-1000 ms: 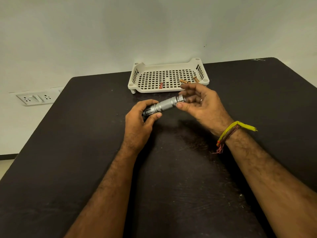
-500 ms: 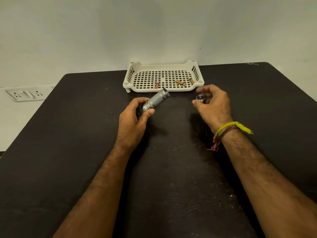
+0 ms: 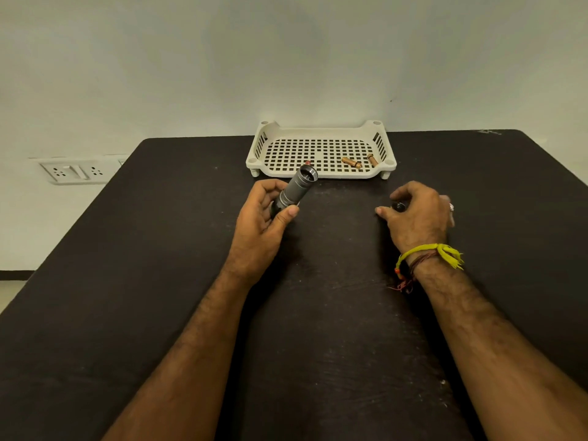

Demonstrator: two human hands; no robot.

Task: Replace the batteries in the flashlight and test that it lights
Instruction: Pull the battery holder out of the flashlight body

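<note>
My left hand [image 3: 264, 218] grips the silver flashlight body [image 3: 297, 188], tilted so that its uncapped end points up toward the tray. My right hand [image 3: 420, 214] rests low on the black table [image 3: 159, 281] to the right, fingers curled around the small dark end cap [image 3: 399, 206], which touches or nearly touches the tabletop. Two copper-coloured batteries [image 3: 351, 162] [image 3: 372, 160] lie in the right part of the white perforated tray [image 3: 321, 135]. A small red item [image 3: 307, 162] peeks out just behind the flashlight's end.
The tray stands at the table's far edge against a pale wall. A wall socket strip [image 3: 74, 171] sits to the left, beyond the table edge. Yellow and red threads circle my right wrist [image 3: 426, 256].
The cap came off the flashlight's end. My right hand carried it away to the right and down to the table. My left hand tilted the body's uncapped end upward.
</note>
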